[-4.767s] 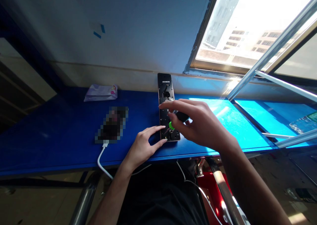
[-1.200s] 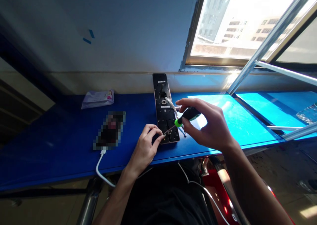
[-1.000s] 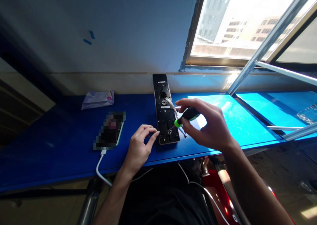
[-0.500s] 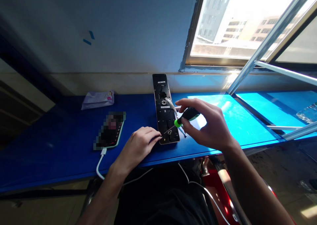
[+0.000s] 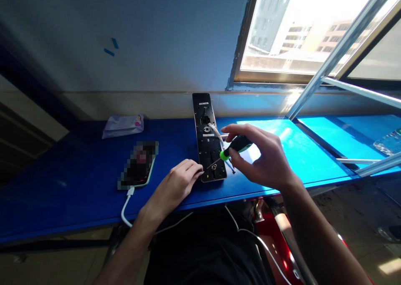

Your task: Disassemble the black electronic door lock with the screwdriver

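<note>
A long black panel (image 5: 207, 151), perhaps the back of a door lock, lies lengthwise away from me with screws, labels and white wires on it. My right hand (image 5: 258, 155) grips the black and green handle of a screwdriver (image 5: 239, 144). Its thin shaft slants down and left to the panel's near left part. By the tip, at the panel's left edge, my left hand (image 5: 183, 178) has thumb and fingers pinched together. Whatever may be between those fingertips is too small to make out.
A phone (image 5: 139, 166) plugged into a white cable (image 5: 124, 212) lies on the blue table (image 5: 72, 184) at left. Behind it is a lilac packet (image 5: 123, 125). Metal bars (image 5: 313, 92) rise at the right, before the window. A red seat (image 5: 271, 230) stands below the table edge.
Hardly anything differs. The left fingertips have drawn together slightly at the panel's edge, while the right hand keeps the screwdriver in nearly the same place.
</note>
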Demonstrator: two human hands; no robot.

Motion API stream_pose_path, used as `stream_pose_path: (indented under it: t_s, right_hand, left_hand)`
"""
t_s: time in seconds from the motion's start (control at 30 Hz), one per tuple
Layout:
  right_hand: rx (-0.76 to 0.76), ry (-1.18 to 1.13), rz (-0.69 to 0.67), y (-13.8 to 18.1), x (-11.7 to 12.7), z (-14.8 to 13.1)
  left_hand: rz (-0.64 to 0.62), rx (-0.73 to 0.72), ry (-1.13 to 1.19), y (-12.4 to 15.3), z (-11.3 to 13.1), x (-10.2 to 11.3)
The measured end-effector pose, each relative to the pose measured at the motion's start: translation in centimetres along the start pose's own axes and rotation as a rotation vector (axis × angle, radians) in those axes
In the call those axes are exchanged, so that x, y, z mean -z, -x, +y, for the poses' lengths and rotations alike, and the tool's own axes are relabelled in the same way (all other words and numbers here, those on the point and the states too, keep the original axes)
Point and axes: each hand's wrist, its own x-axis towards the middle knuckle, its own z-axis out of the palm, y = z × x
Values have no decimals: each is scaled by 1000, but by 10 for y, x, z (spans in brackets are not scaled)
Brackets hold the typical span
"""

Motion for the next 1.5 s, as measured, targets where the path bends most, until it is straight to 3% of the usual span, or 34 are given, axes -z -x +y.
stream_pose_path:
  t_s: [0.43, 0.87, 1.5]
  right_hand:
    - [-8, -5, -7, 1, 0, 1]
    - [-10, -9, -5, 1, 0, 1]
    - [-18, -10, -1, 2, 0, 2]
  left_hand:
    - [93, 73, 128, 2, -4, -1]
    - [-8, -15, 89, -4, -3, 4]
    - [11, -53, -50, -1, 3, -10]
